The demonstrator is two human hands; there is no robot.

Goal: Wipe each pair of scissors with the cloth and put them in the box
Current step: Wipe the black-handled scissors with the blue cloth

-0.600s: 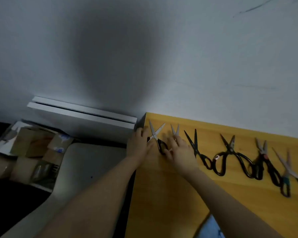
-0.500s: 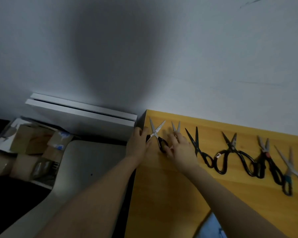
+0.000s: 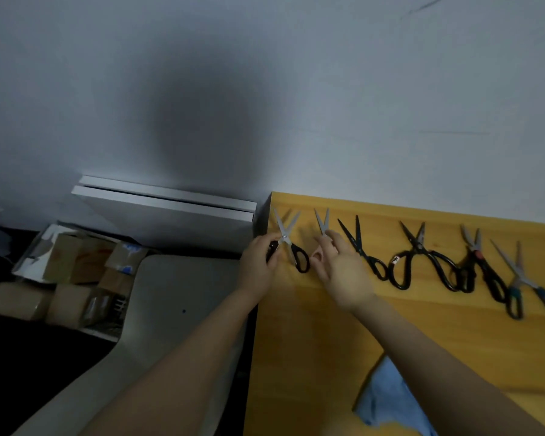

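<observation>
1. We see a yellow wooden tabletop (image 3: 312, 341) against a pale grey wall (image 3: 359, 89). Six pairs of scissors lie in a row along its far edge, blades toward the wall and partly open.
2. Left hand (image 3: 258, 262): at the table's left corner, fingers curled round one handle of the leftmost silver-bladed scissors with black handles (image 3: 285, 237). The other handle loop lies free on the wood.
3. Right hand (image 3: 340, 269): fingers fairly straight and spread, lying on the small silver-bladed scissors (image 3: 323, 229) next in the row. Only the blades show; the handles are hidden under the hand.
4. The hands are apart, with the free handle loop between them.
5. Further right:
   - all-black slim scissors (image 3: 360, 251), just beside the right hand
   - black scissors with big looped handles (image 3: 417, 245)
   - black-handled scissors with a red pivot (image 3: 479, 256)
   - long silver-bladed scissors with teal handles (image 3: 520, 275)
6. A light blue cloth (image 3: 387, 401) lies crumpled at the table's near edge, partly behind the right forearm and well apart from the row.
7. Left of the table: white flat panels (image 3: 170, 209) against the wall, brown cardboard boxes (image 3: 70, 262), and a pale curved surface (image 3: 177, 294) under the left forearm.
</observation>
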